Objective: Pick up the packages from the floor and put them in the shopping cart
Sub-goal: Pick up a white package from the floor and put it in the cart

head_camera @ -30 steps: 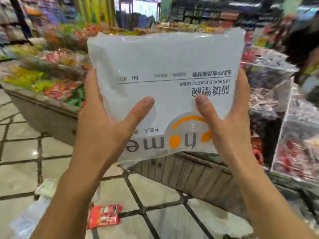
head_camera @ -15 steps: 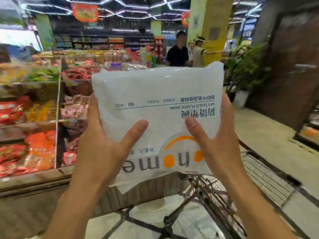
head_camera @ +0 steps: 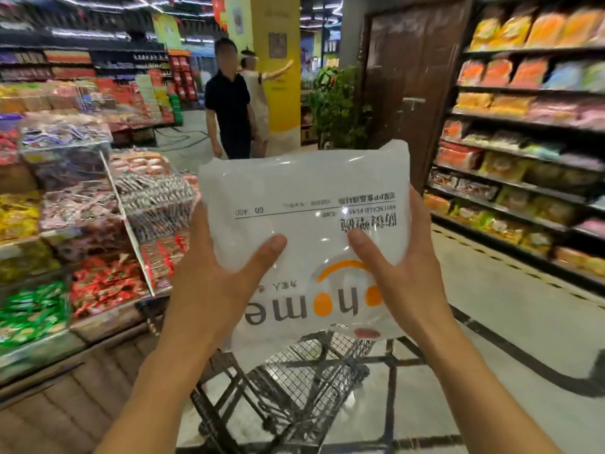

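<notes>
Supermarket aisle shelves frame your left hand (head_camera: 209, 290) and right hand (head_camera: 402, 283), both gripping a white plastic-bowl package (head_camera: 304, 204) directly above the wire shopping cart (head_camera: 304, 381), its printing upside down, long axis sideways; next, probably, lower it in and let go.

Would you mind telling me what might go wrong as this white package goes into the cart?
1. The white package is glossy plastic, pinched only at its sides by the left hand and right hand; it may slip.
2. It hides much of the shopping cart below, so the drop could miss the basket.
3. A person in black stands ahead; pushing the cart forward might bump them.
</notes>
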{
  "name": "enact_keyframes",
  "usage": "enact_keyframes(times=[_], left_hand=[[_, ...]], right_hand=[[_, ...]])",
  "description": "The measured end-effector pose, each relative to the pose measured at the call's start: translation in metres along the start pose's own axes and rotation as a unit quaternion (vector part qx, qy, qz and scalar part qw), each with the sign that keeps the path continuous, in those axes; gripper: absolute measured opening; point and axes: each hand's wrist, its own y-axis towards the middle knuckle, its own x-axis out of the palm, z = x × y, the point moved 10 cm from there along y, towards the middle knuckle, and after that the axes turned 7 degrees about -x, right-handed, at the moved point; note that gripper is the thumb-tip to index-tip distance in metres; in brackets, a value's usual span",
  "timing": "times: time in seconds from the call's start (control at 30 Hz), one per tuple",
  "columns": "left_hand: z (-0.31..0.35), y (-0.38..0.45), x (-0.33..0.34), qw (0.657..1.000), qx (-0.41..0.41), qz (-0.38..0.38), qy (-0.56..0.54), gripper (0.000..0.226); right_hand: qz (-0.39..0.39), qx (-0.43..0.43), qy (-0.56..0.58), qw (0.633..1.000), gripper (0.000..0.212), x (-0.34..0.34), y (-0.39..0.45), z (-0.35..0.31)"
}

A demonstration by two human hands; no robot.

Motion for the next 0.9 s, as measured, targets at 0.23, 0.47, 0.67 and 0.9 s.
enact_keyframes(times=[0.23, 0.47, 0.67, 0.9], left_hand=[[-0.033, 0.044, 0.11, 0.999, -0.021, -0.036, 0.022, 0.102], [-0.107, 0.113, 0.186, 0.996, -0.085, -0.027, 0.013, 0.094], [-0.18, 0.161, 0.209, 0.988, -0.154, 0.001, 0.018, 0.108], [-0.3, 0.166, 0.212, 0.955, -0.29, 0.053, 0.044, 0.13]], right_hand=[[0.01, 0.023, 0.005, 1.0, 0.079, -0.042, 0.039, 0.095], [-0.038, 0.048, -0.037, 0.997, 0.089, -0.016, 0.107, 0.217], [-0.111, 0.087, -0.021, 0.99, 0.103, 0.04, 0.154, 0.312], [-0.243, 0.139, -0.003, 0.96, 0.098, 0.14, 0.144, 0.417]])
